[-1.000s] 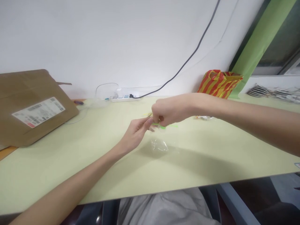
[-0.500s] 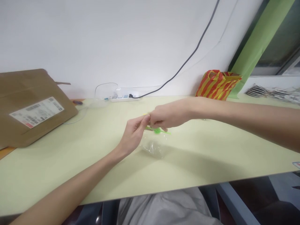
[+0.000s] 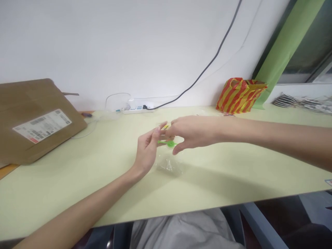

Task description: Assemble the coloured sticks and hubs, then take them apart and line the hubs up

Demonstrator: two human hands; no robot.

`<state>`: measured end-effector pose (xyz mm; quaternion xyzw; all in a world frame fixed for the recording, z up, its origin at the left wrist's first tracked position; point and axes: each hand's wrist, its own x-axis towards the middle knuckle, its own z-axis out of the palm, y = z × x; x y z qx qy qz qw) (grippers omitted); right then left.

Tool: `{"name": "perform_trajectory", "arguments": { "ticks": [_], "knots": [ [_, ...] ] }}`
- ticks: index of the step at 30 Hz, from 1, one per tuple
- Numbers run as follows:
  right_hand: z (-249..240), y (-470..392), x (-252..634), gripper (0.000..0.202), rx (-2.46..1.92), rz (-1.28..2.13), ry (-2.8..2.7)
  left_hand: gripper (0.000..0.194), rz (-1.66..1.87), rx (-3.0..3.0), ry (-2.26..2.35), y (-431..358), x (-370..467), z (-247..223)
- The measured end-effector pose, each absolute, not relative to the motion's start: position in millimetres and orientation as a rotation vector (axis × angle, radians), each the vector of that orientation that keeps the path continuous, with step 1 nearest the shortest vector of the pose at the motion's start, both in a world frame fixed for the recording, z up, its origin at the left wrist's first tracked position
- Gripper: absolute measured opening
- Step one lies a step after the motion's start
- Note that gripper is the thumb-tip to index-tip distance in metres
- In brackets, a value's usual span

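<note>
My left hand (image 3: 147, 147) is closed, its thumb pressing toward the fingers on one end of a small bright green plastic piece (image 3: 170, 144) with a round middle and thin arms. A bit of something yellow (image 3: 166, 127) shows between the fingers of both hands; its shape is mostly hidden. My right hand (image 3: 195, 131) hovers just to the right, its thumb spread away from the fingers, whose tips are near the left hand's fingers. Below the hands, a crumpled clear plastic bag (image 3: 169, 165) lies on the pale green table (image 3: 207, 193).
A brown cardboard box (image 3: 33, 117) with a white label stands at the left. Against the wall are a power strip (image 3: 137, 110) and a black cable (image 3: 199, 76). A red-and-yellow striped bag (image 3: 240, 97) stands at the back right, near striped bundles (image 3: 285, 101).
My right hand has loosened from a closed grip beside the left hand, its thumb now apart from its fingers. The green piece shows more fully and sits slightly further left.
</note>
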<state>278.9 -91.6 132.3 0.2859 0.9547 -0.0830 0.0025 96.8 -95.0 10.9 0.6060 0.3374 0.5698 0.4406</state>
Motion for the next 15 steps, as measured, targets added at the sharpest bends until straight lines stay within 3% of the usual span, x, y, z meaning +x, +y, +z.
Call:
{"name": "perform_trajectory", "arguments": {
  "ticks": [3,10,13,15],
  "knots": [
    [121,-92,275,0.01,0.943,-0.124,3.03,0.049,1.41,1.478,0.829,-97,98,10],
    [114,-89,273,0.02,0.934,-0.117,3.02,0.045,1.426,1.486,0.777,-96,95,16],
    [116,-89,276,0.022,0.919,-0.136,3.054,0.056,1.305,1.529,0.704,-93,89,17],
    [119,-89,279,0.022,0.93,-0.158,3.073,0.072,1.167,1.575,0.694,-90,83,16]
  ]
}}
